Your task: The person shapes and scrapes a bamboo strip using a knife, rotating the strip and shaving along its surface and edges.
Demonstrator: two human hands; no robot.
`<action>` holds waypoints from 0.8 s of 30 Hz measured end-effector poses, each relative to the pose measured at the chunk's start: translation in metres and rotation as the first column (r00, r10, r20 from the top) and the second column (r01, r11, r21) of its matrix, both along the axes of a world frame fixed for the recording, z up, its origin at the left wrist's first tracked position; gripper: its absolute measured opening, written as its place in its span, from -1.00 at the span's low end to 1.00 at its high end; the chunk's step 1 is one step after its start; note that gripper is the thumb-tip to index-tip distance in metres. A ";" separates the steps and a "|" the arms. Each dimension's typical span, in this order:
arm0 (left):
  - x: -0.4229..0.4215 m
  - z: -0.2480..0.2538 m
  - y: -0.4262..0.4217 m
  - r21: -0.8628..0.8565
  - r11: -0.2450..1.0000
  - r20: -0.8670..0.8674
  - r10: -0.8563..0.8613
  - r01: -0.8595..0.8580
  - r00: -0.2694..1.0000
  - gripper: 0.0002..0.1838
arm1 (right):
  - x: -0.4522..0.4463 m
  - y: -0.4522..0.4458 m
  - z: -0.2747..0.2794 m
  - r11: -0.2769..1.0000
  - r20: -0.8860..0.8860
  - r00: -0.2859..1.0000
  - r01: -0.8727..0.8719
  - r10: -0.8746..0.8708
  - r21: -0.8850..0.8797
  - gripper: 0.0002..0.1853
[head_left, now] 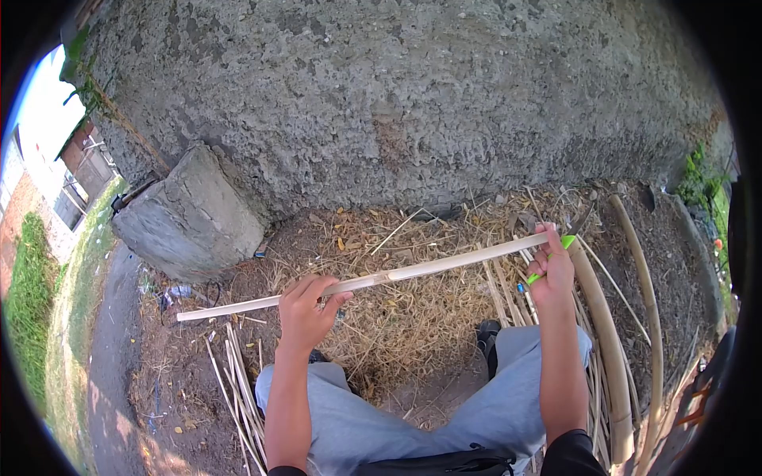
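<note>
A long pale strip, apparently split bamboo [444,265], lies across the view, its right end higher than its left. My left hand [308,308] has its fingers and thumb around the strip, left of a darker joint in it. At the strip's right end, my right hand [552,266] grips both the strip and a knife with a bright green handle [567,241]. The knife's dark blade points up and to the right, away from the strip.
A rough grey wall [381,103] rises ahead, with a concrete block [194,214] at its left. Thin strips [238,381] lie by my left leg. Thick poles [607,333] and more strips lie on the right. Dry shavings [397,317] cover the ground between my feet.
</note>
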State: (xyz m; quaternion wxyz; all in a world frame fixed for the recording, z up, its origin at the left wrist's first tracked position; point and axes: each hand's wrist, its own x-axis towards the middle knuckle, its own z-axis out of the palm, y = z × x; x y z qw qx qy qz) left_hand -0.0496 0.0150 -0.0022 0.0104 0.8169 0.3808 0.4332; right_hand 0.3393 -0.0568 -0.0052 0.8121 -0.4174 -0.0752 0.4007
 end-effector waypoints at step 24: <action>0.006 -0.002 -0.004 -0.059 0.998 -0.050 -0.010 0.007 0.999 -0.84 | 0.000 -0.004 0.005 0.996 -0.099 0.993 0.075 -0.070 0.045 -0.71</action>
